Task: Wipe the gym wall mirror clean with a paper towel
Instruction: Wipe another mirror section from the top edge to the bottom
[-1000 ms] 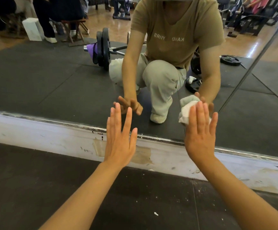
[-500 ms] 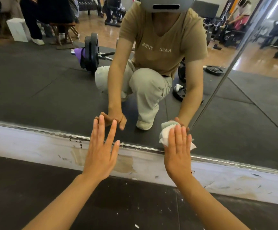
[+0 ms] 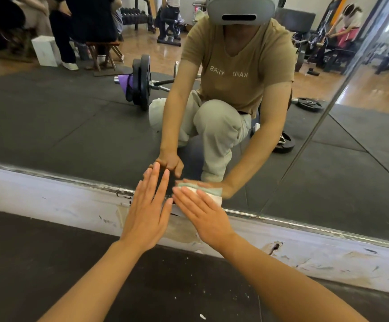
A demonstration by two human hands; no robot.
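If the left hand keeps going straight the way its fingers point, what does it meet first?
The mirror: the left hand points up and forward at the glass just above its bottom edge. Its fingertips look nearly on it, though depth is unclear.

Both forearms bare, no watch or rings on left hand (image 3: pixel 145 217) or right hand (image 3: pixel 204 216). Mirror reflection shows person in tan short-sleeve v-neck t-shirt (image 3: pixel 242 66) with small pale mirrored lettering across chest, light beige baggy trousers (image 3: pixel 214 129), pale shoe (image 3: pixel 209 175). Grey headset (image 3: pixel 241 9) with dark slot on front covers the head.
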